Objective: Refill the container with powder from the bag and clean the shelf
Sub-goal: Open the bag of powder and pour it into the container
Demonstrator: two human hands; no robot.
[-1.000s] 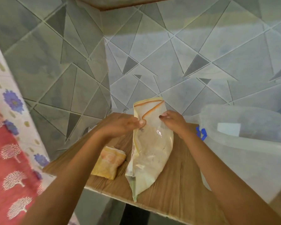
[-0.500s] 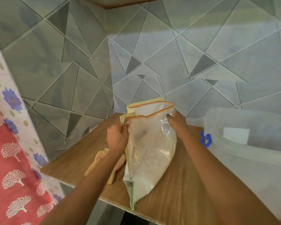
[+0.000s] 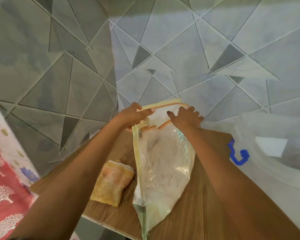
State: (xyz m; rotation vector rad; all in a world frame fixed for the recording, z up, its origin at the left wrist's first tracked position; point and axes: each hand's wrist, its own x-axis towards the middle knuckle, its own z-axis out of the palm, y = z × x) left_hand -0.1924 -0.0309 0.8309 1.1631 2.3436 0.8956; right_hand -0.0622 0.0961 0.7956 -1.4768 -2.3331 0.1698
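The bag (image 3: 163,163) lies on my shelf (image 3: 206,201), its long axis running from the near edge, where its bottom corner overhangs, up to its mouth at the back; pale powder fills it. A folded yellow cloth (image 3: 112,182) sits just left. My left hand (image 3: 133,115) pinches the rim; my right hand (image 3: 185,118) grips the zipper edge. The cloudy container (image 3: 275,153) stands right.

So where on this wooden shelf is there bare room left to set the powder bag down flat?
Bare wood shelf shows between the bag and the big translucent container on the right, partly under the right forearm. Left of the folded yellow cloth, the left forearm hides most of the shelf. It is crowded in the middle, where cloth and bag sit side by side.
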